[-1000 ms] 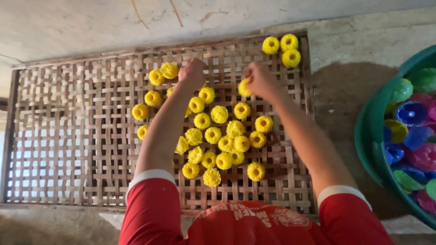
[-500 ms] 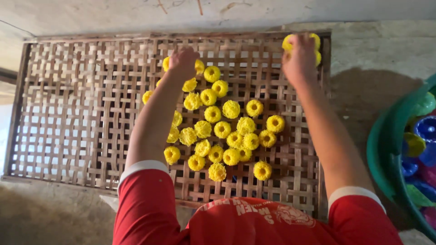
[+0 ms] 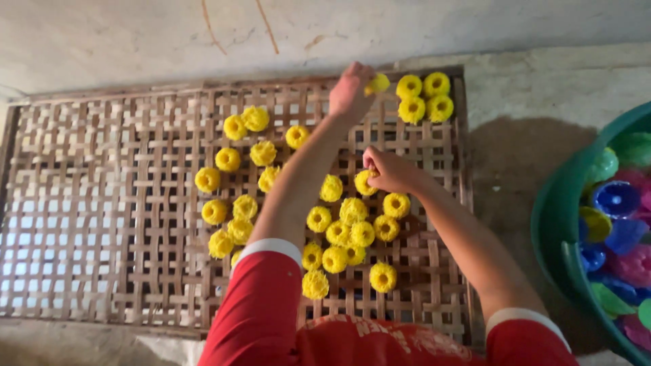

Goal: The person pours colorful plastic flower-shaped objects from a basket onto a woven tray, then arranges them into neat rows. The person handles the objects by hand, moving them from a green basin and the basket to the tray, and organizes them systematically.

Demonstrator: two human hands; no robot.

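Tray point(image 3: 102, 224) of woven bamboo lattice, flat on a concrete floor point(image 3: 542, 81); its near edge is cut off by the person's red sleeves point(image 3: 261, 305).

Left hand point(image 3: 349, 91): reaching across to the tray's far right part, fingers pinched on one yellow piece point(image 3: 378, 83) (only partly seen past the fingers), just beside a trio point(image 3: 425, 97) of like pieces in the tray's far right corner.

Right hand point(image 3: 392, 171): over the tray's right middle, fingers curled narrow around a second piece point(image 3: 365, 183), mostly hidden under them; whether it is lifted or lying on the tray cannot be told.

Cluster point(image 3: 339, 230) of yellow ring-shaped pieces: tray centre, partly covered by the left forearm.

Basin point(image 3: 556, 224), green: right of the tray, cut off by the frame, holding blue, pink and green moulds point(image 3: 614, 203) (blurred).
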